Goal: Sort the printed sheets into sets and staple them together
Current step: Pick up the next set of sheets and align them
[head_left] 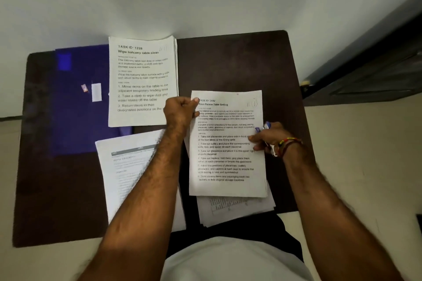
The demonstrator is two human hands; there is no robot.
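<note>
A printed set headed "Four-Person Table Setting" point(228, 155) lies on the dark table point(239, 64) in front of me. My left hand point(181, 113) pinches its top left corner. At the sheet's right edge my right hand point(268, 138) grips a small blue and white stapler point(265, 126), fingers resting on the paper. A thicker stack headed "Wipe balcony table clean" point(142, 80) sits at the back centre. Another stack of printed sheets point(127, 171) lies near left, partly under my left forearm. More sheets point(235, 209) stick out below the held set.
A blue folder point(80, 98) covers the table's left part, with a small staple box point(84, 88) and a white slip point(96, 92) on it. A white wall stands behind the table. A dark door frame point(365, 64) is at the right.
</note>
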